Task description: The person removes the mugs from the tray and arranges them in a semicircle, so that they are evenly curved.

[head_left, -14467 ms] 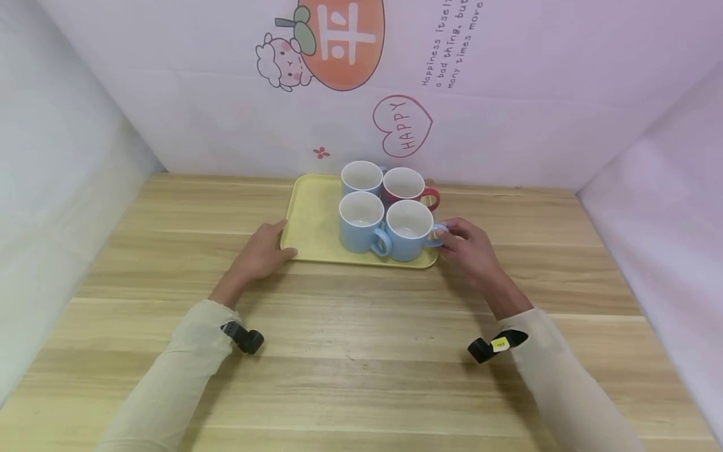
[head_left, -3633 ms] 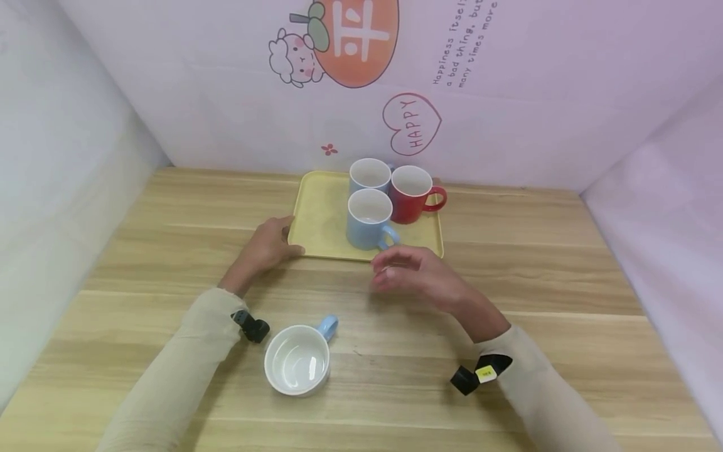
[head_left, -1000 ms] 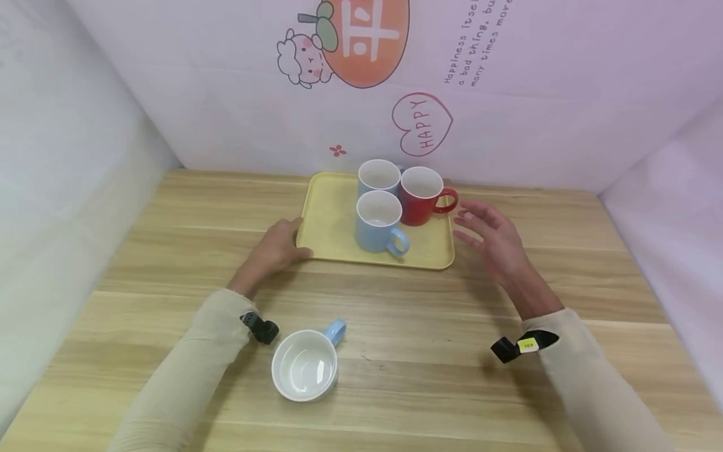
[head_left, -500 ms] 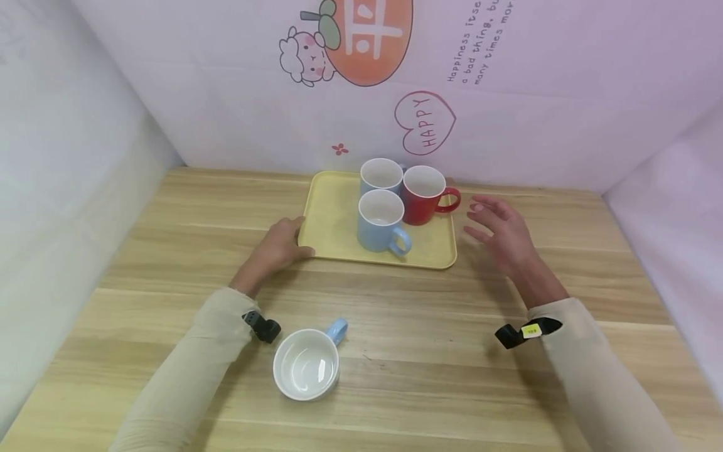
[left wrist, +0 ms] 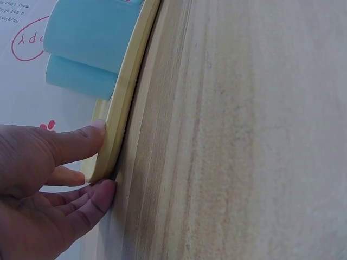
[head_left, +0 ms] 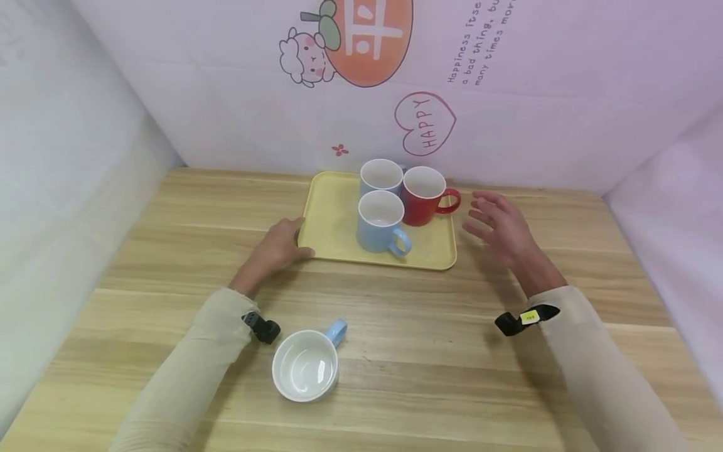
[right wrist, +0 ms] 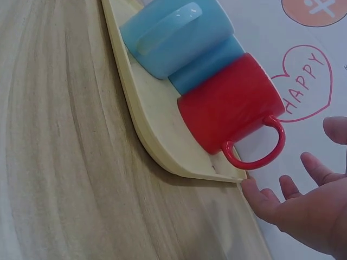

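- Yellow tray point(head_left: 327, 229) lies on the desk point(head_left: 429, 376); left hand point(head_left: 276, 246) grips its edge.
- On it stand red mug point(head_left: 420, 209) and two blue mugs point(head_left: 374, 233).
- Near the red mug, right hand point(head_left: 504, 230) is released.

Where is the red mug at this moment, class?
In the head view, the red mug stands on the right side of the yellow tray, beside two light blue mugs, its handle pointing toward the person's right hand.

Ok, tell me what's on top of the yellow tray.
The yellow tray holds three upright mugs: the front light blue mug, the rear light blue mug and the red mug. The tray surface under them is covered, so unseen.
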`<action>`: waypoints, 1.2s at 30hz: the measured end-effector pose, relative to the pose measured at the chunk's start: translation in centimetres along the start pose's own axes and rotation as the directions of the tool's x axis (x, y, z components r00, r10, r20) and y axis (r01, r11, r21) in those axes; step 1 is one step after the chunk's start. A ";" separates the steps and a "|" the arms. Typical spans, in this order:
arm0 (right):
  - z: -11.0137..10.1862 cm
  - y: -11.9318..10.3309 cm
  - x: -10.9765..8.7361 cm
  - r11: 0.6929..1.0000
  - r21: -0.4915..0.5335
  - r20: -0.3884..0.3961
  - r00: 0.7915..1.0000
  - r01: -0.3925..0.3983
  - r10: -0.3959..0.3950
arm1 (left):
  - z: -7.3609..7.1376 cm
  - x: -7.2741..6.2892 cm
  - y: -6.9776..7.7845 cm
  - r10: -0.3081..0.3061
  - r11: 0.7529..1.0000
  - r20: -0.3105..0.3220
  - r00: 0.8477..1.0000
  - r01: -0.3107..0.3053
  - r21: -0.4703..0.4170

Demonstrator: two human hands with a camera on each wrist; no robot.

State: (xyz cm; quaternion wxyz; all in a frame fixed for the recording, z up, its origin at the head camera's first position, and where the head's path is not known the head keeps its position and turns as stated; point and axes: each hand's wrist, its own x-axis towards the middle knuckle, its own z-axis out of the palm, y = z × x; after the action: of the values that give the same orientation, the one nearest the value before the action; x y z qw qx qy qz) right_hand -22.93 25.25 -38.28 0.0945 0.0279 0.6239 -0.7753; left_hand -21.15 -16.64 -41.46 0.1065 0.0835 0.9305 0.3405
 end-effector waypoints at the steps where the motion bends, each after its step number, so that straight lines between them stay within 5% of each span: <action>1: 0.0 0.0 0.1 1.000 -0.006 -0.002 1.000 0.000 0.000 | 0.0 0.0 0.0 0.001 1.000 0.000 1.000 -0.001 0.003; 36: 0.6 -0.1 3.5 0.995 -0.033 -0.006 0.996 -0.090 0.090 | 0.0 0.0 0.0 0.008 1.000 -0.003 1.000 -0.008 0.012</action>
State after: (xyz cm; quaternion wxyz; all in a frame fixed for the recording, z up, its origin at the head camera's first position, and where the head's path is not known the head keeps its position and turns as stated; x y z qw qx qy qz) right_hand -26.32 24.26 -38.60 0.1283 0.0561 0.6349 -0.7598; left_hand -21.20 -16.67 -41.46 0.1033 0.0876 0.9323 0.3353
